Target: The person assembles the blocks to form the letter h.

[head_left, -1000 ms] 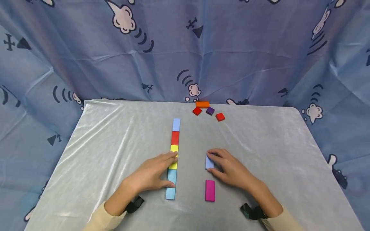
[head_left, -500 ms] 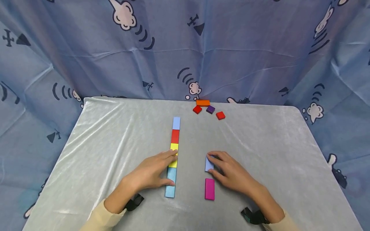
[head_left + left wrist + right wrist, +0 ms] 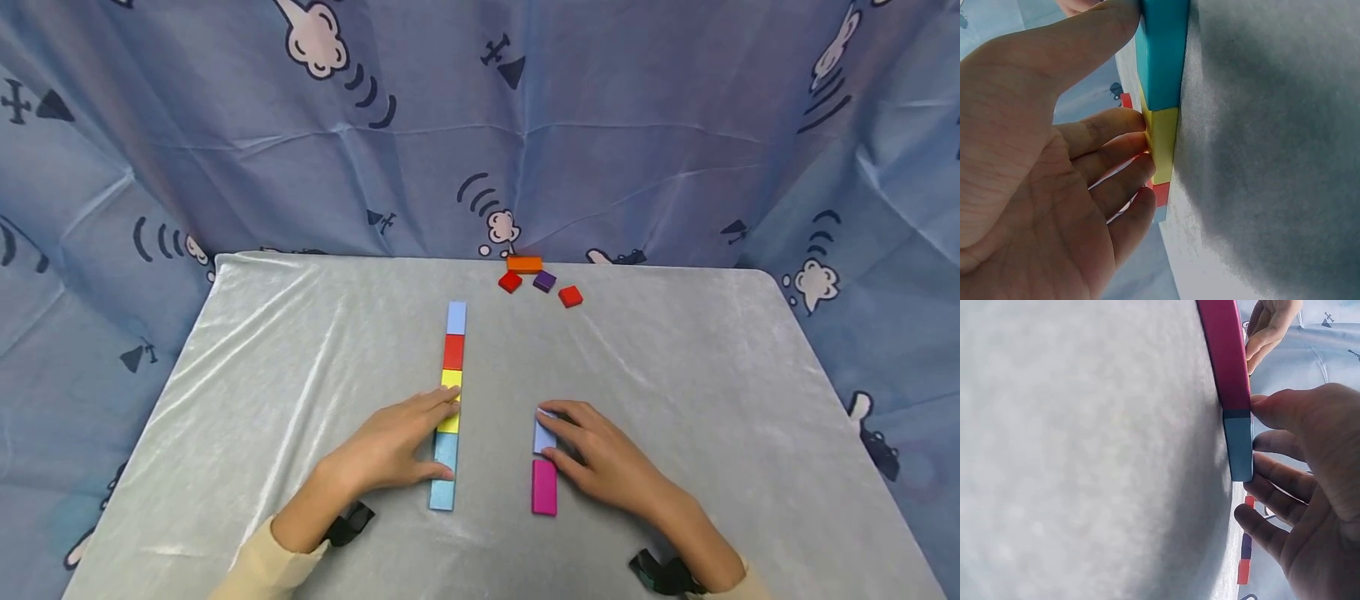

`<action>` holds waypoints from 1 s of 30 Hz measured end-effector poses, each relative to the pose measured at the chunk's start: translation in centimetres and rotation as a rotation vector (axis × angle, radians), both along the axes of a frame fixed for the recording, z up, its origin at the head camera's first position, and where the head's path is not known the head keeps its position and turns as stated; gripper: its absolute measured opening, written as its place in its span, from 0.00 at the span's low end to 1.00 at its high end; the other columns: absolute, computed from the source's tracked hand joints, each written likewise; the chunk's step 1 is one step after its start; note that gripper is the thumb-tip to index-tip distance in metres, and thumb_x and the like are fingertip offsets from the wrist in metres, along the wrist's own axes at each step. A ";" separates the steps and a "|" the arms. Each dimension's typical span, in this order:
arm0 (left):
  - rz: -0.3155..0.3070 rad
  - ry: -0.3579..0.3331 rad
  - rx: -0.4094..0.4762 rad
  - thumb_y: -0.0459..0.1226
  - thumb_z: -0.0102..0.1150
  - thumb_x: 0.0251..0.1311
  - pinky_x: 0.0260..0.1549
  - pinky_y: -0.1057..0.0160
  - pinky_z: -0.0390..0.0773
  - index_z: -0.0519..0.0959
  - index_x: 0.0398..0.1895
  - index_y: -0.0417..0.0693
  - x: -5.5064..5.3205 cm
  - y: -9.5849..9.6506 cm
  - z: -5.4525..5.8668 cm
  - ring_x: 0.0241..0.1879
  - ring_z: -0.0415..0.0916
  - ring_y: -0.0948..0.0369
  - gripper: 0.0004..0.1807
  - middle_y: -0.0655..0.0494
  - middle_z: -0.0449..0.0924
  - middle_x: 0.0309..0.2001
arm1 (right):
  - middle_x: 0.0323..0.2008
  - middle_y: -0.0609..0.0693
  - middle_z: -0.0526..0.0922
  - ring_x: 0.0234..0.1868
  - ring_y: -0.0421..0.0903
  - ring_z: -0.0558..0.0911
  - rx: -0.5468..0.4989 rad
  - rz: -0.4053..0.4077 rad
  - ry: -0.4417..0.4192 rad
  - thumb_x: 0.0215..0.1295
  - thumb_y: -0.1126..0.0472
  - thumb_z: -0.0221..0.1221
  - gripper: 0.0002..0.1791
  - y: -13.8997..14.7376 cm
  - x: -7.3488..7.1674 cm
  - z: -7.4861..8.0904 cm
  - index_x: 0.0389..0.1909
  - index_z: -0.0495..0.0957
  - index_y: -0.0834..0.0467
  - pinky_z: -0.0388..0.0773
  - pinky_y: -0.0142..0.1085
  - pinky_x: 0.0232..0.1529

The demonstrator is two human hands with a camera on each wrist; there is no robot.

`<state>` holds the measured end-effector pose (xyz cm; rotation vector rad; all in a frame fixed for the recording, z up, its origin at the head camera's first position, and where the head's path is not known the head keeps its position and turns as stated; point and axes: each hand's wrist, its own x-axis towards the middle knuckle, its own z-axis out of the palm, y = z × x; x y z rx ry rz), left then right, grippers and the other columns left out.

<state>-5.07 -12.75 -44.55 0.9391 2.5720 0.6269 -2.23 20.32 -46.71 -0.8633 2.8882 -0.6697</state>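
Note:
In the head view, a straight row of flat blocks runs away from me: light blue [image 3: 443, 496], yellow [image 3: 448, 424], red [image 3: 453, 352], and periwinkle [image 3: 456, 318] at the far end. My left hand [image 3: 393, 442] rests on this row, fingertips on the yellow part and thumb on the light blue part. To the right, my right hand [image 3: 603, 458] holds a small periwinkle block [image 3: 543, 440] by its ends, between thumb and fingers. Just nearer lies a magenta block [image 3: 544, 488]; in the right wrist view, the blue block [image 3: 1239, 447] lines up with the magenta one [image 3: 1227, 356].
By the table's far edge lie an orange block [image 3: 524, 264], two red blocks, one at the right [image 3: 570, 297], and a purple block [image 3: 544, 282]. A wrinkled pale cloth [image 3: 712, 375] covers the table. A patterned blue curtain [image 3: 420, 167] hangs behind.
My right hand has slid the small periwinkle block toward me, narrowing the gap to the magenta block. My left hand keeps its place on the row.

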 end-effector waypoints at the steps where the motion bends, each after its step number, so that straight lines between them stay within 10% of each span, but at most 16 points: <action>1: -0.001 -0.002 0.001 0.51 0.79 0.57 0.78 0.46 0.70 0.70 0.77 0.41 0.0 0.1 0.0 0.82 0.62 0.49 0.48 0.49 0.63 0.82 | 0.67 0.51 0.80 0.68 0.50 0.80 -0.001 -0.001 -0.001 0.69 0.57 0.70 0.30 0.1 0.1 0.0 0.70 0.79 0.59 0.83 0.52 0.66; 30: 0.001 -0.001 -0.006 0.52 0.79 0.57 0.75 0.47 0.73 0.69 0.77 0.42 -0.1 0.0 -0.2 0.82 0.62 0.50 0.49 0.50 0.63 0.83 | 0.69 0.50 0.79 0.69 0.49 0.79 -0.005 0.006 -0.013 0.69 0.54 0.70 0.30 0.1 0.9 0.3 0.70 0.79 0.57 0.81 0.51 0.68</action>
